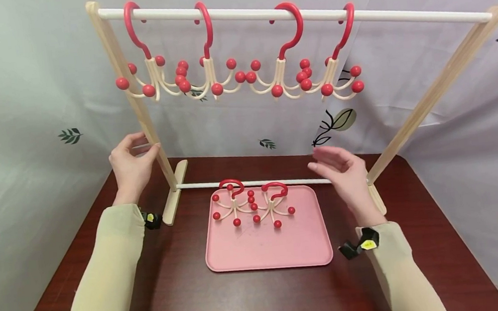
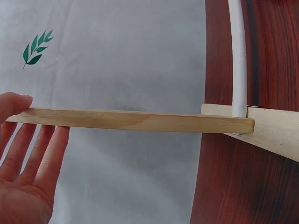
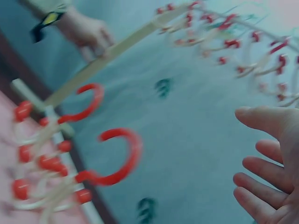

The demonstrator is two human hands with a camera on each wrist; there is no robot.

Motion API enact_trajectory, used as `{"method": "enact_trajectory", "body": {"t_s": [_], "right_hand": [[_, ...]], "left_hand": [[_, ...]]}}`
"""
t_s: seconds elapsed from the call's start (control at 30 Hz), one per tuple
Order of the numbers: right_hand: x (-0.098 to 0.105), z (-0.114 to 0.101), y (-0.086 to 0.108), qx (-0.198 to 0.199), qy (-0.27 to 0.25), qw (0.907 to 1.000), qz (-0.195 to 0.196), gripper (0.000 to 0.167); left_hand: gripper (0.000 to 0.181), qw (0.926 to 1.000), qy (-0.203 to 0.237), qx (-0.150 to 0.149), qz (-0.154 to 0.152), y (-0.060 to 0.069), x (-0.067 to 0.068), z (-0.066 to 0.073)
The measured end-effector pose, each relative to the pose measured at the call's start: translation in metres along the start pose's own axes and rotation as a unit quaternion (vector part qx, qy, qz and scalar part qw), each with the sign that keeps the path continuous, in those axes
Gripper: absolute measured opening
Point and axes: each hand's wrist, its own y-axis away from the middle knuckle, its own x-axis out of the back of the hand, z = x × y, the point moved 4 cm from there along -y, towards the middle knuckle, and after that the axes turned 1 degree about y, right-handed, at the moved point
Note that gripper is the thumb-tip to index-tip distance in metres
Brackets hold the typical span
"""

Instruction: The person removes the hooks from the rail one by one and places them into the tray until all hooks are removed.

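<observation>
My left hand (image 1: 130, 164) pinches the left wooden post (image 1: 139, 106) of a rack, thumb on one side and fingertips on the other, as the left wrist view shows. My right hand (image 1: 345, 172) is in the air near the tray's right back corner, holding nothing, its fingers (image 3: 261, 170) apart and loosely extended. Two octopus-style hangers, one on the left (image 1: 234, 203) and one on the right (image 1: 272, 204), stand on a pink tray (image 1: 263, 254). Each has a red hook and cream arms tipped with red balls. Several like them hang from the rack's white top rod (image 1: 406, 15).
The rack's right post (image 1: 436, 87) leans in view beyond my right hand. A white lower rod (image 1: 305, 180) crosses behind the tray. The dark wooden table (image 1: 190, 291) lies beneath, with a leaf-patterned pale cloth (image 1: 229, 132) behind it.
</observation>
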Motion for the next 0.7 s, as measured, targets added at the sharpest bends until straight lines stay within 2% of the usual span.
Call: {"method": "enact_trajectory", "body": {"t_s": [0.17,0.37,0.7], "right_hand": [[0.015,-0.035,-0.009,0.054,-0.061,0.9958,0.041,0.040],[0.028,-0.074,-0.017,0.096,-0.103,0.9855,0.095,0.042],[0.032,-0.126,-0.034,0.156,-0.158,0.9666,0.128,0.043]], "left_hand": [[0.040,1.0000,0.000,0.004,-0.001,-0.001,0.000,-0.001],[0.039,1.0000,0.005,0.005,-0.002,-0.001,-0.001,-0.001],[0.039,1.0000,0.004,0.003,-0.001,-0.001,0.000,0.000]]}}
